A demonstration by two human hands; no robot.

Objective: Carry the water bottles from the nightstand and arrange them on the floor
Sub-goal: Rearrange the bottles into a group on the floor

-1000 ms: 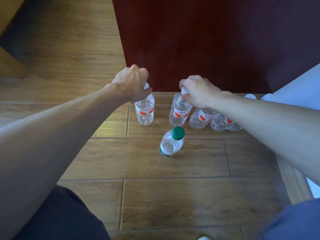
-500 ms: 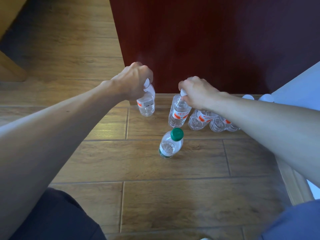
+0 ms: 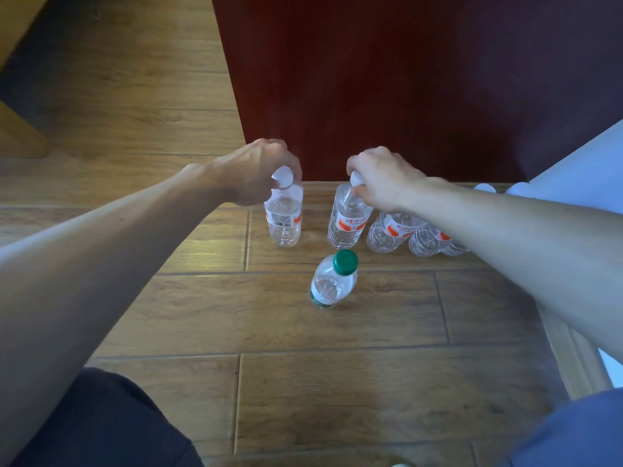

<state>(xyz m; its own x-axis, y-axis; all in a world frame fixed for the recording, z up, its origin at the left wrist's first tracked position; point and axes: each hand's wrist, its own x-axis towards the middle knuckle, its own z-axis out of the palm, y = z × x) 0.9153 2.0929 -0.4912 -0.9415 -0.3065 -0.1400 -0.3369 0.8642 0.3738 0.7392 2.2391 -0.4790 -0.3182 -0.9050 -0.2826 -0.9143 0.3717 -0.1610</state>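
Left hand (image 3: 256,173) sits atop the leftmost bottle (image 3: 284,217), right hand (image 3: 381,180) atop the next bottle (image 3: 347,220) to its right, more bottles (image 3: 391,232) under the right forearm, one lone bottle (image 3: 332,281) nearer than both hands, all on floor (image 3: 337,382).

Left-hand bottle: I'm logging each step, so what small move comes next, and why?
Probably let go: the left hand grips the bottle by its white cap, and it seems to stand upright on the floor, in line with the row.

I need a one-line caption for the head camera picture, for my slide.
Left hand and right hand each grip a white-capped bottle by its top, in a row on the wooden floor; a green-capped bottle stands in front.
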